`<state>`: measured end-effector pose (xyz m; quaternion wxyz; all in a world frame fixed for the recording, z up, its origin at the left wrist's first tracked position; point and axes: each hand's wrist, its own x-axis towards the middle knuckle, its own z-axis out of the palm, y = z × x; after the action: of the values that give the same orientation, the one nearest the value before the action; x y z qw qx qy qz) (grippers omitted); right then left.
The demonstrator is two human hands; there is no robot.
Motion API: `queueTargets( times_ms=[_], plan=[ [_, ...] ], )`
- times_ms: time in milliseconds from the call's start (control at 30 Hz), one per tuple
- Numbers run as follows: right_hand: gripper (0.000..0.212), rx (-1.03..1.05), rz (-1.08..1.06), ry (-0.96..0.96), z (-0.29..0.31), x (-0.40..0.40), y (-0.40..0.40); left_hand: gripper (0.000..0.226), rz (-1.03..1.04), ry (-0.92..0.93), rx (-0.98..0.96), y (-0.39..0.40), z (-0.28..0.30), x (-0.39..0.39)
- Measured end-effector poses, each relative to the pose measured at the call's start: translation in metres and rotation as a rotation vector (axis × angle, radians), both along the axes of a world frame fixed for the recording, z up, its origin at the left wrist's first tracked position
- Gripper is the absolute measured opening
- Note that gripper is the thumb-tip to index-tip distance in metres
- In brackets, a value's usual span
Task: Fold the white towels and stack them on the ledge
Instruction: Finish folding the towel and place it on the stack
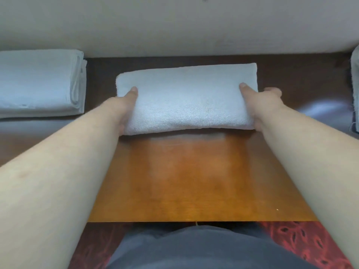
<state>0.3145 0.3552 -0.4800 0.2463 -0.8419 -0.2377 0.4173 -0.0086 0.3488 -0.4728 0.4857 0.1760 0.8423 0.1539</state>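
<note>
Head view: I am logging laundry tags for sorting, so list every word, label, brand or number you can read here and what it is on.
None: no readable text in this view.
Folded white terry towel held by both hands: no tag or print shows.
Stack of folded white towels at the left: no label visible.

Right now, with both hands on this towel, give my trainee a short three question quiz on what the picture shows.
1. True or false: the folded towel is held at both ends, by the left hand and the right hand.
2. Where is the stack of folded towels? A) left of the held towel B) on top of it C) on the floor
3. Fill in: each thumb lies on ___ of the held towel.

Key: 1 true; 2 A; 3 top.
</note>
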Motion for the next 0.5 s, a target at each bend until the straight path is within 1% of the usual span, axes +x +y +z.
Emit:
queueTargets(
  times_ms=[33, 67, 133, 167, 200, 267, 367, 433, 500],
  plan=[
    [0.094, -0.044, -0.042, 0.080, 0.005, 0.001, 0.000, 0.067, -0.015, -0.030, -0.022, 0.000, 0.005, -0.001],
    [0.085, -0.068, -0.053, 0.165, 0.009, 0.003, 0.000, 0.058, -0.034, -0.038, -0.051, 0.000, 0.010, -0.002],
    [0.047, -0.101, 0.022, 0.252, 0.016, 0.005, -0.002, 0.053, -0.077, -0.070, -0.094, 0.002, 0.019, -0.005],
    [0.036, -0.125, 0.059, 0.284, 0.020, 0.005, -0.003, 0.051, -0.093, -0.095, -0.108, 0.003, 0.022, -0.007],
    [0.033, -0.158, 0.087, 0.320, 0.023, 0.005, -0.004, 0.050, -0.104, -0.119, -0.131, 0.002, 0.023, -0.010],
    [0.035, -0.240, 0.105, 0.391, 0.028, 0.009, -0.008, 0.048, -0.126, -0.150, -0.192, -0.002, 0.025, -0.014],
    [0.037, -0.337, 0.079, 0.447, 0.035, 0.014, -0.023, 0.043, -0.170, -0.176, -0.243, -0.016, 0.028, -0.015],
    [0.033, -0.333, 0.046, 0.486, 0.036, 0.016, -0.037, 0.039, -0.163, -0.230, -0.269, -0.027, 0.029, -0.011],
    [0.026, -0.301, 0.009, 0.544, 0.038, 0.018, -0.049, 0.036, -0.141, -0.288, -0.249, -0.040, 0.029, -0.006]
  ],
)
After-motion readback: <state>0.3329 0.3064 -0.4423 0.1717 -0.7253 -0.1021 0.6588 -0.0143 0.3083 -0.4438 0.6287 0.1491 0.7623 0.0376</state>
